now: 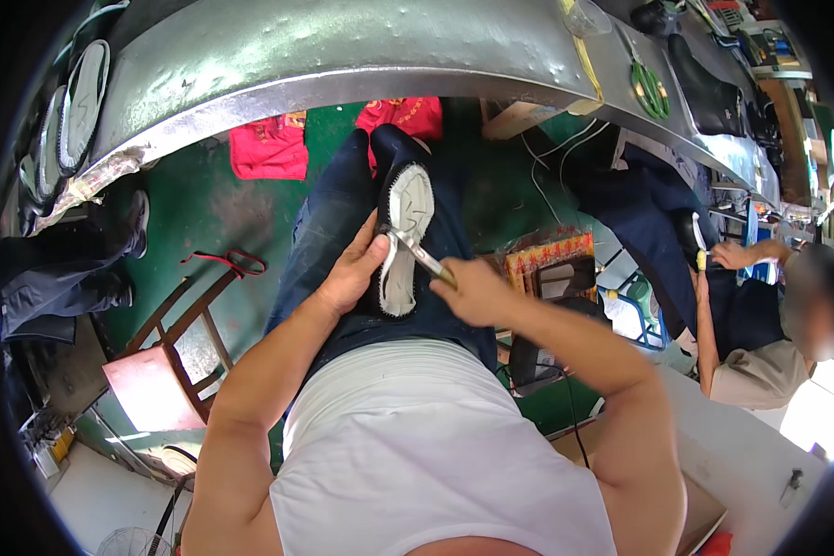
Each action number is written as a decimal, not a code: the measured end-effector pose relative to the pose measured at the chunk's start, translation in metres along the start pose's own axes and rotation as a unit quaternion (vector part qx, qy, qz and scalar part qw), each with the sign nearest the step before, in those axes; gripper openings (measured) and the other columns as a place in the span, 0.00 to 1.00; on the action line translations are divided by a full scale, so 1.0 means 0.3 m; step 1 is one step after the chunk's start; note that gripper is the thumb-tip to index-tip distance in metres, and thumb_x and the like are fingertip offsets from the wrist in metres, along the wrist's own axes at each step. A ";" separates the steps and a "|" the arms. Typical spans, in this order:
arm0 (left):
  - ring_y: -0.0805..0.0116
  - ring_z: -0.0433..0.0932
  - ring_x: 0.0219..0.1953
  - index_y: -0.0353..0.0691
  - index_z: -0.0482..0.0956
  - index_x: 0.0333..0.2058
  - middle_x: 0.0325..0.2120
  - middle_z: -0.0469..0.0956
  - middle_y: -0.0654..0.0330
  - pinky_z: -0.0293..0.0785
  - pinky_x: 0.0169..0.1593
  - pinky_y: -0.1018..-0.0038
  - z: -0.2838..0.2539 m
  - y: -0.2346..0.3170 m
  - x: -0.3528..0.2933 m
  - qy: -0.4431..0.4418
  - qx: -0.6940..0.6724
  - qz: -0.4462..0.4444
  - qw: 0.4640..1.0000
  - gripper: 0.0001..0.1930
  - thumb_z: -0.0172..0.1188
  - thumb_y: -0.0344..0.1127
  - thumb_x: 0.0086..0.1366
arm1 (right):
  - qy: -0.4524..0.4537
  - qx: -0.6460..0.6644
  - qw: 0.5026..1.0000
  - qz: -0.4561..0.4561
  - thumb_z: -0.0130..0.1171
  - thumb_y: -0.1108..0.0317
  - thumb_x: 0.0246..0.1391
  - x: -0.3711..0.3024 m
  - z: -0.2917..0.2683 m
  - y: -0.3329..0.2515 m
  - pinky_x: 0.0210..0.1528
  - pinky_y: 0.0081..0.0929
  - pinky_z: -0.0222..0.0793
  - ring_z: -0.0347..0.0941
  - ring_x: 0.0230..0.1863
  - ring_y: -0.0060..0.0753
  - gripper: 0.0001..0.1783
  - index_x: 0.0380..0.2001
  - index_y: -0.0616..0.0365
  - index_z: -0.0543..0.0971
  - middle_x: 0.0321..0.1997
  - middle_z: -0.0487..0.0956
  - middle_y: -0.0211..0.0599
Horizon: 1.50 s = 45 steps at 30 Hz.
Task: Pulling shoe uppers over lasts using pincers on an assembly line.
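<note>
Head view: shoe (404,243) sole-up on the lap, toe pointing away toward the metal bench (343,56), long axis running straight out along the thighs. Left hand (354,271) curled around its left edge, thumb pressed on the pale sole. Right hand (473,292) closed on a metal tool (419,253), tip at mid-sole — work seemingly under way, not finished; nothing visibly removed yet, hard to judge more.
</note>
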<state>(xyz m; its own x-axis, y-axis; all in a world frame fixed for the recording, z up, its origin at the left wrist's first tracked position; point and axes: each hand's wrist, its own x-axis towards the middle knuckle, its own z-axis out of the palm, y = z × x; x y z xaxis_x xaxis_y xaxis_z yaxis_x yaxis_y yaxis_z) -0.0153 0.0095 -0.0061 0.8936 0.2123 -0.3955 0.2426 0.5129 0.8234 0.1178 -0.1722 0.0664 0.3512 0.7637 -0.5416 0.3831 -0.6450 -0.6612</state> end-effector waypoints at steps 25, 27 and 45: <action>0.35 0.71 0.55 0.54 0.57 0.69 0.60 0.64 0.37 0.73 0.56 0.56 0.115 0.079 0.030 0.067 0.535 0.157 0.828 0.31 0.51 0.35 0.67 | 0.001 0.491 0.871 0.020 0.55 0.62 0.63 0.057 0.141 0.098 0.31 0.26 0.68 0.71 0.26 0.23 0.12 0.33 0.60 0.74 0.25 0.76 0.30; 0.35 0.73 0.52 0.55 0.58 0.68 0.60 0.64 0.35 0.73 0.54 0.54 0.116 0.094 0.017 0.063 0.552 0.130 0.821 0.30 0.50 0.37 0.68 | -0.179 0.620 0.762 0.055 0.57 0.61 0.63 0.077 0.070 0.201 0.22 0.18 0.66 0.76 0.29 0.26 0.14 0.40 0.64 0.76 0.30 0.78 0.36; 0.31 0.72 0.53 0.57 0.58 0.68 0.55 0.65 0.27 0.72 0.56 0.53 0.121 0.119 0.032 0.013 0.599 0.082 0.797 0.27 0.46 0.38 0.71 | 0.028 0.133 0.990 -0.029 0.42 0.50 0.69 0.126 -0.159 0.073 0.29 0.27 0.71 0.75 0.23 0.27 0.28 0.29 0.65 0.75 0.23 0.77 0.36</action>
<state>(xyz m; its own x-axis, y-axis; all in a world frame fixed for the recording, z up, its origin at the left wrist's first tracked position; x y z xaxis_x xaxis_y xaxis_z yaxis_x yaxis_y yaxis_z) 0.0155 -0.0003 0.0342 0.9459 0.2204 -0.2381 0.3240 -0.6812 0.6565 0.1802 -0.1586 0.0562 0.3849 0.7916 -0.4746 0.1686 -0.5658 -0.8071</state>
